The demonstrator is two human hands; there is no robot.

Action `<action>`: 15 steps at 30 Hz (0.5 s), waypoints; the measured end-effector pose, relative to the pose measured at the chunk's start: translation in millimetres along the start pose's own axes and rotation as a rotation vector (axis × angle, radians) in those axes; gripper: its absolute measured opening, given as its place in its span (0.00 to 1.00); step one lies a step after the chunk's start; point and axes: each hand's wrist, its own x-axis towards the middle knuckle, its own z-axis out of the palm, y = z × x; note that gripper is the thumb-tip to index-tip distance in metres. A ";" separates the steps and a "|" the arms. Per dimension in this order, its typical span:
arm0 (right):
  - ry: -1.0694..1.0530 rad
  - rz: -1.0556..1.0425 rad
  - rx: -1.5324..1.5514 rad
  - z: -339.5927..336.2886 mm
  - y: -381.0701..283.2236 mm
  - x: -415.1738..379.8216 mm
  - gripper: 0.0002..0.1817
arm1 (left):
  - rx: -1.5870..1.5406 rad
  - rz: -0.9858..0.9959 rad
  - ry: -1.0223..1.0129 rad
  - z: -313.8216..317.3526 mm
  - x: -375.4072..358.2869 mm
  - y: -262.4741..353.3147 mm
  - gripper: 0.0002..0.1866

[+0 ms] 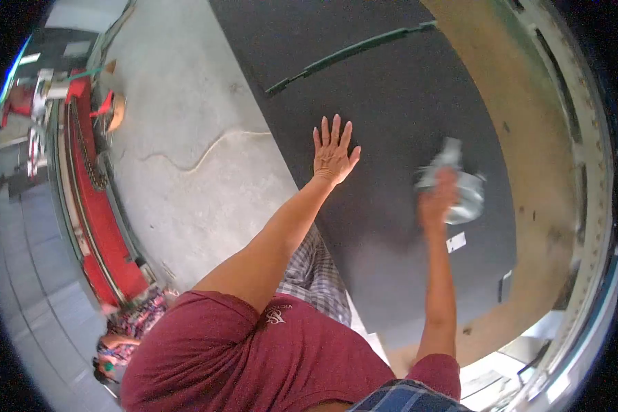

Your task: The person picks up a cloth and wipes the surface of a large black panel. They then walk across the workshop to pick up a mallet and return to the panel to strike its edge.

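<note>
A large dark board (391,130) lies below me. My left hand (334,156) rests on it near its left edge, palm down, fingers spread, holding nothing. Farther right, my right hand (437,199) is closed on a pale grey cloth (468,199), bunched against the dark surface. Both that hand and the cloth are smeared by motion. Just below the cloth there is a small white label (456,242) with dark dots. A dark green strip (357,49) crosses the board beyond my hands.
Brown wooden surface (539,172) borders the board on the right, with a slotted metal frame (563,75) beyond. A pale cord (213,147) runs over the concrete floor (178,82). Red machinery (99,206) stands at left; another person (120,347) is at lower left.
</note>
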 end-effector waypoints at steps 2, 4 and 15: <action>-0.310 -0.461 0.130 3.7 -61.1 -0.7 0.44 | -0.017 -0.030 0.024 0.8 -0.4 -3.7 0.34; -0.508 -0.685 0.113 8.7 -72.6 12.9 0.44 | 0.039 -0.017 -0.022 0.9 -3.4 -5.2 0.33; 0.130 0.464 -0.224 57.8 -22.2 201.3 0.34 | -0.109 0.006 -0.023 1.2 -9.0 6.5 0.35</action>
